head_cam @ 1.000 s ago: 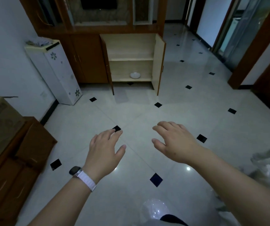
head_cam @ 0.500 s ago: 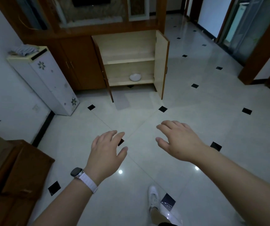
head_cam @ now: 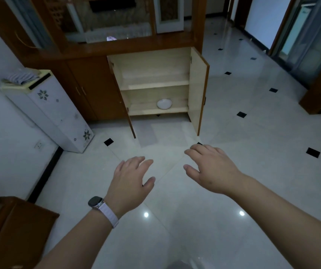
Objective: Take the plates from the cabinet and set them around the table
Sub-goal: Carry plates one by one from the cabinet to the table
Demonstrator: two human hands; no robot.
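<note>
— What is the person wearing?
— Both forearms are bare, no sleeves. The left hand (head_cam: 131,183), lower middle of the frame, has a watch (head_cam: 95,202) at the wrist: dark square face, pale ribbed strap (head_cam: 108,214).
— And the right hand (head_cam: 212,169)?
— Nothing on it.

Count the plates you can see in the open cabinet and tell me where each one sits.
1. A single white plate sits on the bottom shelf of the open cabinet, right of centre. The upper shelf looks bare; more could be stacked beneath it or behind the closed doors.
</note>
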